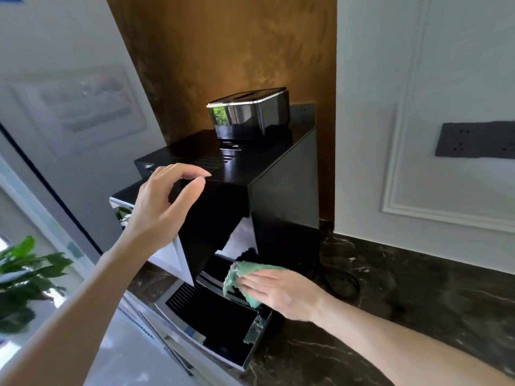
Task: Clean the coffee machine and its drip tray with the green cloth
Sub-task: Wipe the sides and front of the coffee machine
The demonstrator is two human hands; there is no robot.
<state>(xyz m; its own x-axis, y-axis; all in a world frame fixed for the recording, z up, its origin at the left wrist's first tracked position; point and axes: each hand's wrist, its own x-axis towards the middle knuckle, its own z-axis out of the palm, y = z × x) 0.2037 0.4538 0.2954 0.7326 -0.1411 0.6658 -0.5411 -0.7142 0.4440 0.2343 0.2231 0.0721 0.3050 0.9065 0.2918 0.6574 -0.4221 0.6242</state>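
Observation:
A black coffee machine (281,196) stands on a dark marbled counter, with a glossy black container (250,112) on its top. Its drip tray (214,321) sticks out at the front, black with a slotted grille and chrome rim. My right hand (278,293) lies flat with straight fingers on the green cloth (239,277), pressing it at the tray's rear right, just under the machine's front. My left hand (161,207) hovers at the machine's upper front edge, fingers loosely curved and holding nothing.
The dark marbled counter (404,302) runs to the right, with a black power cable (342,280) looped beside the machine. A grey socket panel (473,139) sits on the white wall. A green plant (25,274) is at the lower left, beyond the counter edge.

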